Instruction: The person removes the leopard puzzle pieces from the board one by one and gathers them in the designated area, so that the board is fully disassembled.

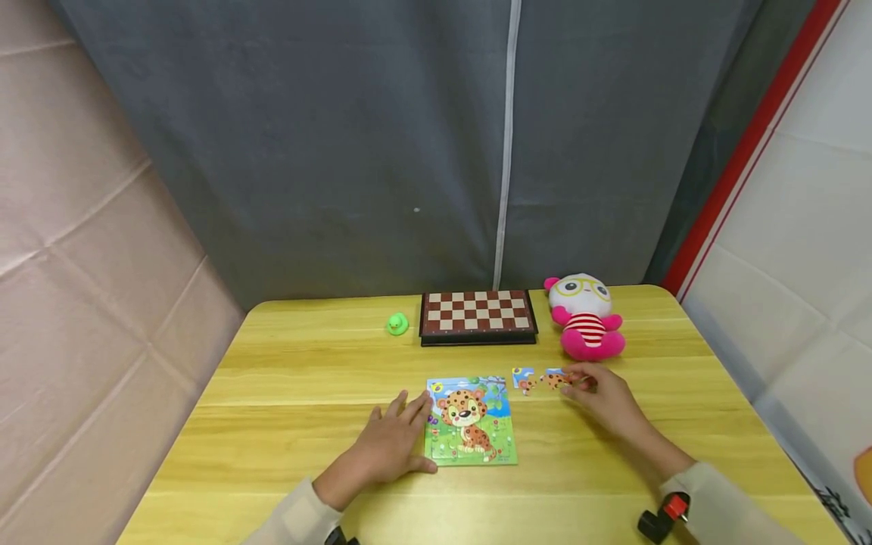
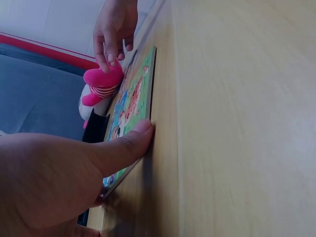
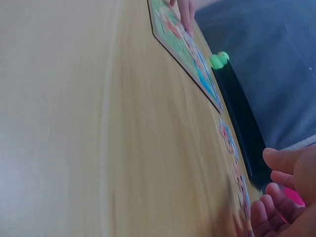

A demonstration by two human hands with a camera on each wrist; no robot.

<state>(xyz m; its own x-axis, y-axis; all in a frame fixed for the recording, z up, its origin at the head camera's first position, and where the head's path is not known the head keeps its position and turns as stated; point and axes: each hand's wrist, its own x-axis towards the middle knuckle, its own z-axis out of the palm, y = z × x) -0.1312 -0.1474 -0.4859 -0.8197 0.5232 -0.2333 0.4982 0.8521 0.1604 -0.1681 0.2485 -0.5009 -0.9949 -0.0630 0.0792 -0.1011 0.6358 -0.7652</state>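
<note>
A jigsaw puzzle [image 1: 470, 424] with a spotted leopard cub lies flat on the table. At its left edge rests my left hand [image 1: 390, 446], fingers stretched out and thumb along the near left corner. Loose puzzle pieces [image 1: 524, 377] lie in a row off the puzzle's upper right. Over the right end of that row hovers my right hand [image 1: 606, 397], partly covering the pieces there. In the right wrist view the thumb and loosely bent fingers [image 3: 276, 207] of this hand are apart, with nothing seen between them.
A brown-and-cream checkered game board [image 1: 477, 312] sits at the back of the wooden table [image 1: 306, 363]. Left of it is a green rubber duck [image 1: 397, 325]. A pink and white plush toy [image 1: 587, 325] sits to its right, behind my right hand.
</note>
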